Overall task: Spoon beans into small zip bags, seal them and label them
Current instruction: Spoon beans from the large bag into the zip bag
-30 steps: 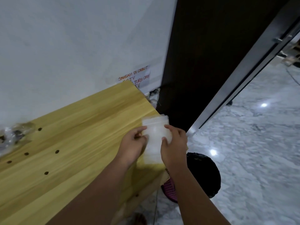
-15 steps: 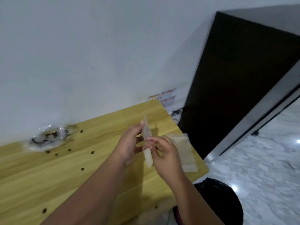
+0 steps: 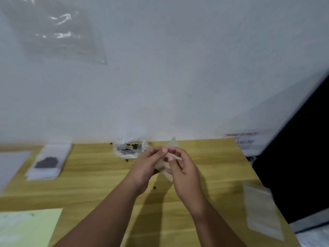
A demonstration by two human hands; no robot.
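As it comes off the stack (image 3: 261,211), zip bag (image 3: 166,173): held above table (image 3: 213,166), looks empty.
Left hand (image 3: 144,168): fingertips pinch its edge.
Right hand (image 3: 185,173): fingertips pinch opposite edge.
Rest of stack: set down right.
Next: opening, filling.

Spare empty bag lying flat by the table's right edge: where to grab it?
Pinch the empty bag by its long side nearest the table edge, coming from the right. It lies flat and thin with nothing raised, so sliding it slightly past the edge probably exposes a lip to pinch.
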